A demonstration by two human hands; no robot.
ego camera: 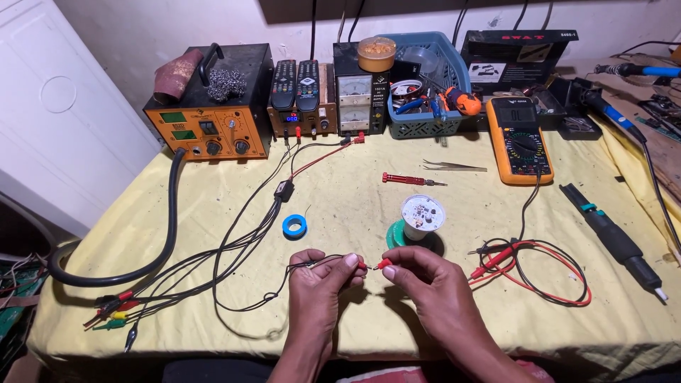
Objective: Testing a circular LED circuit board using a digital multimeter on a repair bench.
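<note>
Red clips, pinched, both hands

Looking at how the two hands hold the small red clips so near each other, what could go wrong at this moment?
1. The left hand and right hand pinch red clips whose tips nearly meet; if the wires are live, the tips may touch and short.
2. The black wires loop loosely across the yellow cloth; a pull might drag the blue tape roll.
3. The white bulb stands close behind the hands and could be knocked over.
</note>
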